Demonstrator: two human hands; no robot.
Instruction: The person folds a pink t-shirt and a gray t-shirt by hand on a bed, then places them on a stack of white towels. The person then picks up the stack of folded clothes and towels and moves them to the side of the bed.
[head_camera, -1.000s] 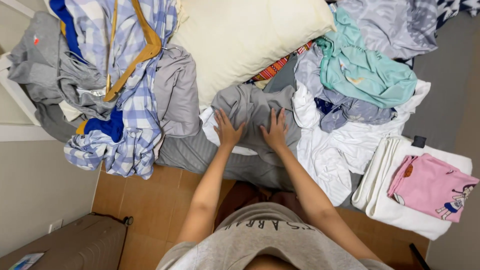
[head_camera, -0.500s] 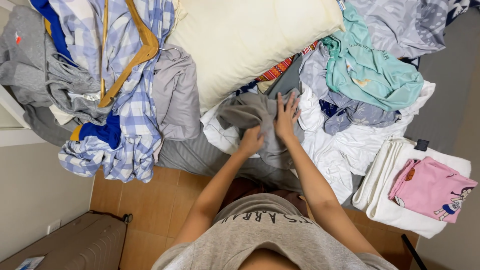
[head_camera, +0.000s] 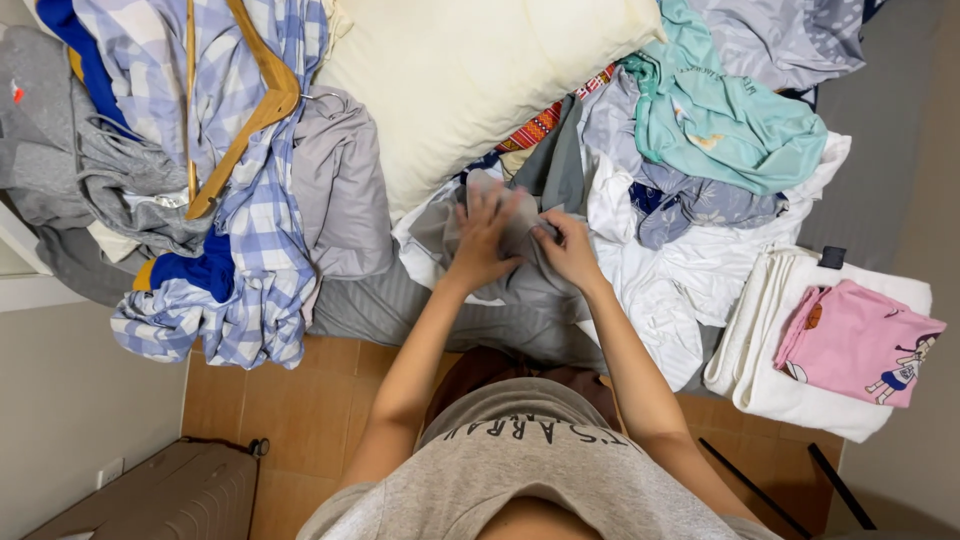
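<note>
1. Our left hand (head_camera: 483, 235) lies spread, fingers wide, flat on the crumpled grey cloth garment (head_camera: 520, 225).
2. Our right hand (head_camera: 568, 250) pinches a fold of it, grip narrow.
3. The garment lies on the bed (head_camera: 880, 120), below the cream pillow (head_camera: 470, 80).

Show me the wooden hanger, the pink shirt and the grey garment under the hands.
Wooden hanger (head_camera: 262, 110): head view, on its angled arm.
Pink shirt (head_camera: 850, 335): head view, middle of the folded front.
Grey garment (head_camera: 520, 225): head view, on the bunched cloth between the two hands.
</note>
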